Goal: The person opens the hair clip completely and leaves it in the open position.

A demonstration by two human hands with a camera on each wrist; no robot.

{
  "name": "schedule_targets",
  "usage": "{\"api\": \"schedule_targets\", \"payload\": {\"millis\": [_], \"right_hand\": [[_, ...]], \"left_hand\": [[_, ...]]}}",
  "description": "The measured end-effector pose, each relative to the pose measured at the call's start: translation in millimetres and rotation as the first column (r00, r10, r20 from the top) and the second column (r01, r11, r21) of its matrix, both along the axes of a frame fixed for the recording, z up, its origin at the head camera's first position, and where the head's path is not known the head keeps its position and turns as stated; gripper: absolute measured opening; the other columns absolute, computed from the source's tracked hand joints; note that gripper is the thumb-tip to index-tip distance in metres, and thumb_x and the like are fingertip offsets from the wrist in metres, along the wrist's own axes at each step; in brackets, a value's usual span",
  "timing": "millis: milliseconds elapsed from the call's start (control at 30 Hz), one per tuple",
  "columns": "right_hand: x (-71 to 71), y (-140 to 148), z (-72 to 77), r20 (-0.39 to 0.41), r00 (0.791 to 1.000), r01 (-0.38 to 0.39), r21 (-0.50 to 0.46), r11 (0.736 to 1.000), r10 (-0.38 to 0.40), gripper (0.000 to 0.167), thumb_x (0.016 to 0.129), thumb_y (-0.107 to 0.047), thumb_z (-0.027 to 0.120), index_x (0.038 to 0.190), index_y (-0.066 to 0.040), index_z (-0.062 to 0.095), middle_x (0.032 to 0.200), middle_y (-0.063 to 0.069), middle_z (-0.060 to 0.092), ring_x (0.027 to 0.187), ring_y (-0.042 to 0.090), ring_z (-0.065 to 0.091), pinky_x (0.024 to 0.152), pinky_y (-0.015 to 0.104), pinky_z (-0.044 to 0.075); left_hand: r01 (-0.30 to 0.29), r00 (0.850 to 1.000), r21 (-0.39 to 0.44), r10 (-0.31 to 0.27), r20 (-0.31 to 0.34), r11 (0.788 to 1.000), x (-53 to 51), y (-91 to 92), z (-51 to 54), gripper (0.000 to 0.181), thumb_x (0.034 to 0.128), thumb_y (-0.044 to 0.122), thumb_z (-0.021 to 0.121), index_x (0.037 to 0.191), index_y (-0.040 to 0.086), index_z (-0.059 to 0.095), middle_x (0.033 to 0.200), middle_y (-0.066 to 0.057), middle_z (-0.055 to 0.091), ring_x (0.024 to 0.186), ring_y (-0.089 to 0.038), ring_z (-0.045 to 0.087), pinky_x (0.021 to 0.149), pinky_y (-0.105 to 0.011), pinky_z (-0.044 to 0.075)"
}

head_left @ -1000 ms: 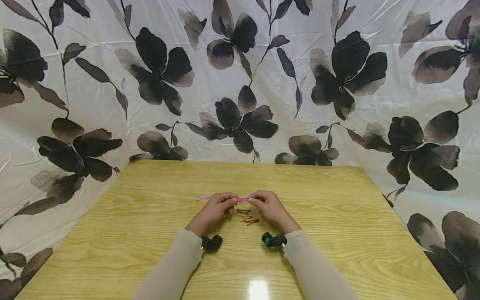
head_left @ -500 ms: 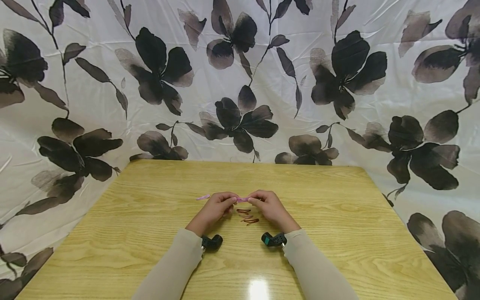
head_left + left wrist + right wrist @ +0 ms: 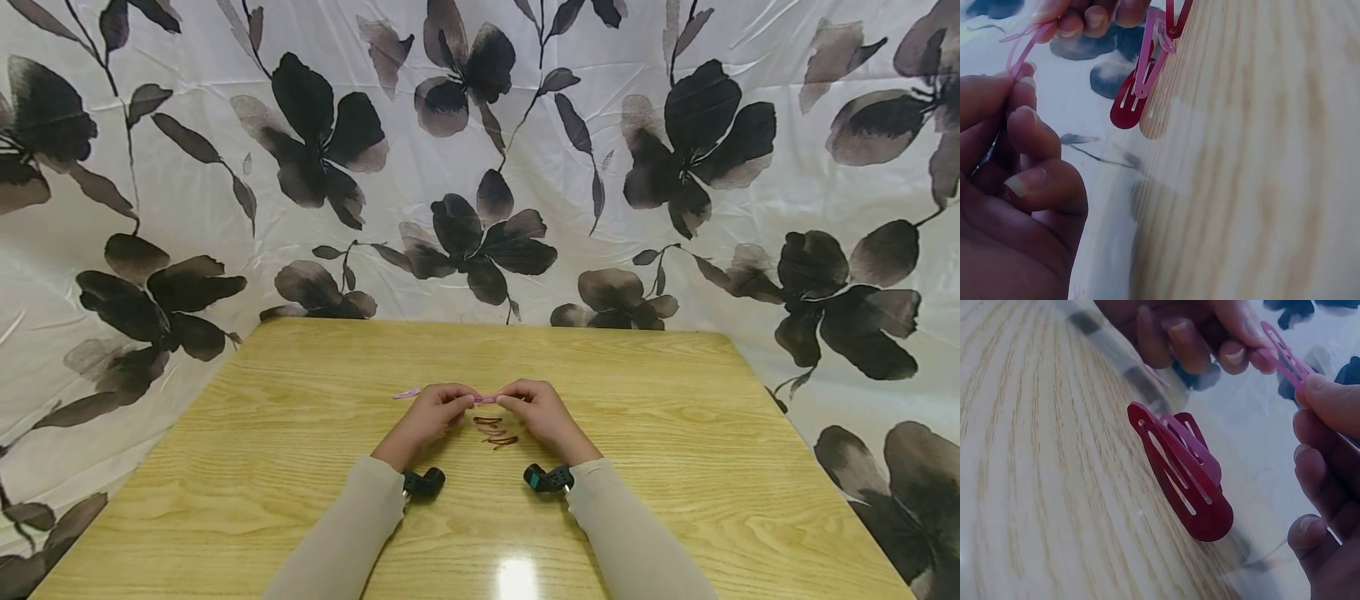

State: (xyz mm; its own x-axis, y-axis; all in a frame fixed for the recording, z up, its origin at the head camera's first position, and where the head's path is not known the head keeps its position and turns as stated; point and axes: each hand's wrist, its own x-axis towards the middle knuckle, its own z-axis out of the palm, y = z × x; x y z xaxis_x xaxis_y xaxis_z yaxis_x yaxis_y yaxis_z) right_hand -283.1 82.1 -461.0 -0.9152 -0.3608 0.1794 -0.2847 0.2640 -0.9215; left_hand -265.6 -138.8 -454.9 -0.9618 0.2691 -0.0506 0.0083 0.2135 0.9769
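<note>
A pink snap hair clip (image 3: 486, 399) is held between both hands above the table. My left hand (image 3: 435, 412) pinches one end between thumb and forefinger; my right hand (image 3: 542, 414) pinches the other end. Seen from the right wrist, the two arms of this held clip (image 3: 1286, 361) stand apart. Just below the hands, on the table, lie a red snap clip (image 3: 487, 422), a pink one (image 3: 492, 432) and a nearer red one (image 3: 502, 442) in a row. The right wrist view shows the nearer red clip (image 3: 1179, 481) with its arms spread.
Another pink snap clip (image 3: 407, 393) lies on the table just left of my left hand. The wood-grain table (image 3: 300, 467) reaches back to a white cloth (image 3: 480, 150) printed with dark flowers. Black devices (image 3: 425, 485) are strapped to both wrists.
</note>
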Motion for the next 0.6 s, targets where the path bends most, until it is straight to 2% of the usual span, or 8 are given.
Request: {"api": "schedule_targets", "payload": {"millis": [133, 267, 400, 600], "right_hand": [[-1.1, 0.1, -1.0, -0.001, 1.0, -0.001, -0.001, 1.0, 0.001, 0.017, 0.094, -0.023, 0.064, 0.099, -0.012, 0.076, 0.103, 0.005, 0.072, 0.095, 0.015, 0.062, 0.083, 0.029, 0.048], [-2.9, -0.2, -2.3, 0.007, 1.0, 0.006, -0.003, 1.0, -0.006, 0.018, 0.094, -0.021, 0.064, 0.101, -0.009, 0.075, 0.106, 0.009, 0.071, 0.101, 0.022, 0.062, 0.086, 0.032, 0.049], [-3.5, -0.9, -2.3, 0.009, 0.999, 0.032, 0.005, 0.999, -0.032, 0.016, 0.094, -0.016, 0.064, 0.101, -0.008, 0.075, 0.105, 0.01, 0.071, 0.098, 0.025, 0.063, 0.083, 0.033, 0.049], [0.7, -3.1, -1.0, -0.006, 0.997, 0.077, 0.018, 0.997, -0.077, 0.01, 0.091, -0.022, 0.069, 0.096, -0.017, 0.076, 0.097, 0.001, 0.071, 0.086, 0.015, 0.061, 0.076, 0.031, 0.05]], "left_hand": [[-0.012, 1.0, -0.027, 0.012, -0.012, 1.0, -1.5, -0.3, -1.8, 0.023, 0.0997, 0.024, 0.055, 0.108, 0.012, 0.072, 0.091, -0.012, 0.06, 0.059, -0.015, 0.04, 0.054, -0.025, 0.037], [-0.008, 0.999, -0.044, 0.006, -0.031, 0.999, -2.7, -0.8, -3.0, 0.022, 0.0992, 0.025, 0.056, 0.107, 0.014, 0.073, 0.094, -0.011, 0.061, 0.06, -0.015, 0.041, 0.054, -0.025, 0.038], [-0.011, 0.998, -0.092, 0.005, -0.064, 0.996, -2.9, -0.9, -1.4, 0.021, 0.099, 0.024, 0.056, 0.107, 0.017, 0.073, 0.094, -0.012, 0.062, 0.06, -0.016, 0.041, 0.055, -0.026, 0.038], [-0.033, 0.99, -0.209, 0.004, -0.138, 0.977, -3.4, -0.8, 2.1, 0.019, 0.0986, 0.023, 0.057, 0.105, 0.018, 0.074, 0.098, -0.006, 0.065, 0.069, -0.017, 0.049, 0.062, -0.029, 0.043]]}}
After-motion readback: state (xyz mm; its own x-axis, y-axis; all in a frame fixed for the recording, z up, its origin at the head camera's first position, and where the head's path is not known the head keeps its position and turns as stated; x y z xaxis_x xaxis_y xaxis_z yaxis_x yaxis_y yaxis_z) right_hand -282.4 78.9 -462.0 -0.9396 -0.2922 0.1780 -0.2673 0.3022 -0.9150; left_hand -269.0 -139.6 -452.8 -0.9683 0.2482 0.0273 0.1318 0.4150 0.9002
